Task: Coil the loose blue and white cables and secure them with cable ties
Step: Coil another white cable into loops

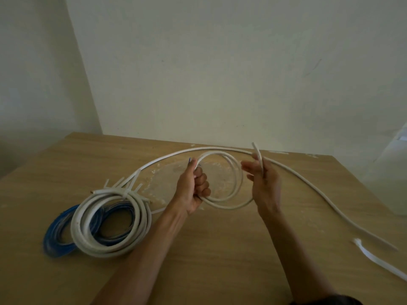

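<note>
The coil (226, 206) in hand is white cable, about 2 or 3 loops, held up above the table (220, 260) between both hands. The left hand (193, 190) is clenched round the gathered loops at their left side, and a cable end with a bluish tip pokes up just above the fist. The right hand (264, 186) sits at the coil's right edge. A thin white strand (258, 156) stands up out of it and looks pinched against the palm while the other fingers spread toward the loops. Blur hides whether this strand is a tie or a cable end.

Behind the hands a long cable (209, 148) arcs across the table, from the left, past the right hand, and off toward the near right edge. Whether it feeds the coil I cannot tell. A second loose piece (374, 258) lies near that edge.

To the left, a finished bundle (79, 219) of white cable lies bound with ties (126, 193), their tails sticking out. It rests partly on a blue coil (55, 236).

So 2 coils look done, and the step in hand is winding or binding a 3rd. If the strand is a tie, the next move calls for threading it round all loops beside the left fist, which must keep them stacked. If not, more slack must be drawn in loop by loop.
</note>
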Demonstrator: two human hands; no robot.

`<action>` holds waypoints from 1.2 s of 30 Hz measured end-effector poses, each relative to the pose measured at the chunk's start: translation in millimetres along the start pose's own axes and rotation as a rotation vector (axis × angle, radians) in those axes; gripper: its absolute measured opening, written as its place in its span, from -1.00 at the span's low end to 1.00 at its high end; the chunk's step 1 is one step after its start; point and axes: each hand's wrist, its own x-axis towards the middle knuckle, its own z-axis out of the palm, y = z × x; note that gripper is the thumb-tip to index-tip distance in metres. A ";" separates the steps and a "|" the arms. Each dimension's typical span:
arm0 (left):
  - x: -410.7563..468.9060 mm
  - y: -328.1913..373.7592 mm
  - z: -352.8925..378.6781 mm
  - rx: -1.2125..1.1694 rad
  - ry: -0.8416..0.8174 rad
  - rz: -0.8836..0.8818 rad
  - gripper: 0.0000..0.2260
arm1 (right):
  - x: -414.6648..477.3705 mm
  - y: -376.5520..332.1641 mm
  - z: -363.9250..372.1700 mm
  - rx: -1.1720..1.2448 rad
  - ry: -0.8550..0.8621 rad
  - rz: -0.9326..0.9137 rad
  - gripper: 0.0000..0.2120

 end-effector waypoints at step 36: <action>-3.7 10.3 11.3 1.369 -0.083 0.480 -0.45 | -19.9 26.4 14.4 -0.655 -0.198 -0.905 -0.65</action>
